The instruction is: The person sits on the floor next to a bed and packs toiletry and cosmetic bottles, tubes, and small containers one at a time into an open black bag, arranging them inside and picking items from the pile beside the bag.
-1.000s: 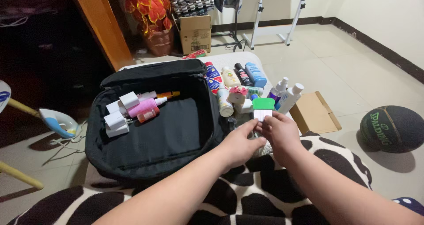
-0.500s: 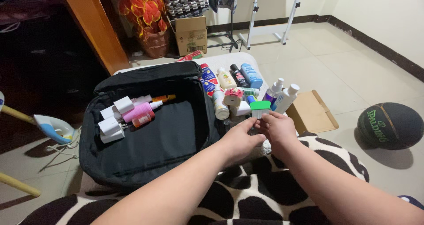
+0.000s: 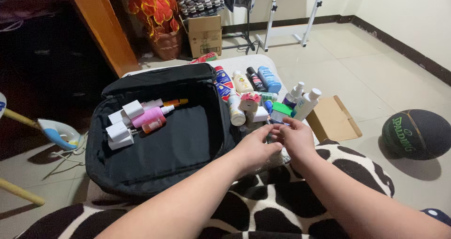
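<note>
Open bag (image 3: pixel 159 145): lay on the table's left part, lid behind. Inside, at its left rear: boxes (image 3: pixel 120 131) with small bottles (image 3: pixel 152 117) just right of them. Right of the bag: cluster of bottles (image 3: pixel 249 86), comb (image 3: pixel 281 110) at its near edge. Both hands (image 3: pixel 277 142) met just before the comb. Cardboard box (image 3: pixel 333 119): right of the cluster. Ball (image 3: pixel 416 134): on the floor, far right.
</note>
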